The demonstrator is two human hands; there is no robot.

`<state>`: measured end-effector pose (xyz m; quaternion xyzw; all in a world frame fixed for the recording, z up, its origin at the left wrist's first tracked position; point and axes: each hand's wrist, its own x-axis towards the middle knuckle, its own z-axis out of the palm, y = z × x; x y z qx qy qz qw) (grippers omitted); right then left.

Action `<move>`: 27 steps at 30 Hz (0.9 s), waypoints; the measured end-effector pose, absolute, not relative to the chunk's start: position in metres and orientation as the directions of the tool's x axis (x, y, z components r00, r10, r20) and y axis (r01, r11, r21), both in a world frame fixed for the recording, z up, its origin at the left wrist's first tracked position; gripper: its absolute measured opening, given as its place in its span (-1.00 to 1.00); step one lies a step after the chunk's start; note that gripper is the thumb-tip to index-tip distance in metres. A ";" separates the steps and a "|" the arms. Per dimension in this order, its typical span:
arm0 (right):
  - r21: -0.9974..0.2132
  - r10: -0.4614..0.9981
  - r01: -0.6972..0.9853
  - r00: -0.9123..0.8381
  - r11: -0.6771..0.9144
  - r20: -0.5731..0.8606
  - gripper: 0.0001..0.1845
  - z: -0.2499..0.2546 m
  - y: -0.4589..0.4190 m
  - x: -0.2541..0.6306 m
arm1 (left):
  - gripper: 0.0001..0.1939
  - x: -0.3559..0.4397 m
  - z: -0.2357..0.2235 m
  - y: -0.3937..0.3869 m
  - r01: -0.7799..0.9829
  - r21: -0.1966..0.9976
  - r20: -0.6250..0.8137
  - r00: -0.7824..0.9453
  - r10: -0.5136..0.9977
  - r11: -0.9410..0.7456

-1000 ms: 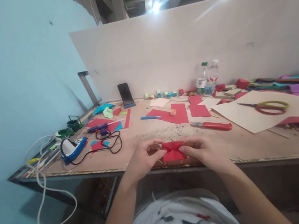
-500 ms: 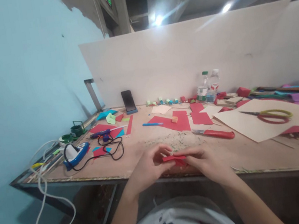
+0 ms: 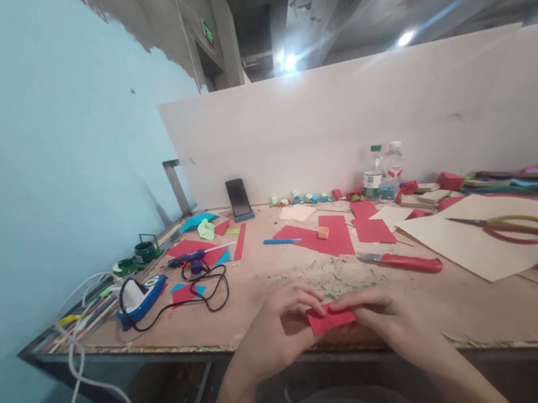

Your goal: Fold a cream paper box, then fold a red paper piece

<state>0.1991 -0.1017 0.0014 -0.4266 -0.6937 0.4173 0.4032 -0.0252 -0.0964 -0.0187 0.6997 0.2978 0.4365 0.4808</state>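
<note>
A small piece of red paper (image 3: 328,320) is held between my two hands, just above the front edge of the table. My left hand (image 3: 284,329) pinches its left end, with fingers on top and thumb beneath. At its right end, my right hand (image 3: 384,312) grips it between thumb and fingers. One broad face of the paper is turned up toward me. Fine green scraps (image 3: 328,279) lie on the table just beyond my fingers. A red-handled knife (image 3: 412,262) rests to the right of them.
Scissors (image 3: 516,228) lie on cream paper (image 3: 440,230) at right. Red paper sheets (image 3: 339,237), a blue pen (image 3: 282,241) and an orange block (image 3: 323,232) are mid-table. At left are a glue gun (image 3: 190,257), a power strip (image 3: 145,301) and looped cables. Bottles (image 3: 373,179) and a phone (image 3: 238,197) stand behind.
The red paper has tilted, so its broad face now shows where mostly a thin edge and folds showed before. Both hands still hold it. The camera view has tipped upward.
</note>
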 end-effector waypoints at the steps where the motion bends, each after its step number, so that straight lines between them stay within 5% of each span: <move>1: -0.916 0.925 0.261 -0.311 0.305 0.219 -0.66 0.002 -0.102 0.199 | -0.82 -0.026 -0.018 -0.096 0.001 0.940 0.302 0.465 0.832 -0.342; 4: -0.891 0.917 0.301 -0.315 0.341 0.244 -0.65 0.003 -0.102 0.199 | -0.65 -0.027 -0.018 -0.097 0.024 0.963 0.224 0.488 0.844 -0.270; 9: -0.872 0.909 0.338 -0.346 0.353 0.234 -0.62 0.000 -0.104 0.198 | -0.79 -0.025 -0.019 -0.096 0.071 0.982 0.133 0.411 0.902 -0.177; 14: -0.880 0.913 0.316 -0.321 0.354 0.252 -0.71 -0.002 -0.105 0.197 | -0.70 -0.022 -0.019 -0.096 0.037 0.990 0.119 0.313 0.942 -0.137; 19: -0.908 0.952 0.331 -0.252 0.255 0.176 -0.60 -0.007 -0.104 0.194 | -0.78 -0.021 -0.021 -0.097 0.023 0.997 0.056 0.363 0.930 -0.069; 27: -0.848 0.921 0.411 -0.334 0.335 0.202 -0.72 -0.006 -0.105 0.191 | -0.75 -0.019 -0.021 -0.099 0.118 0.985 0.076 0.339 0.938 -0.123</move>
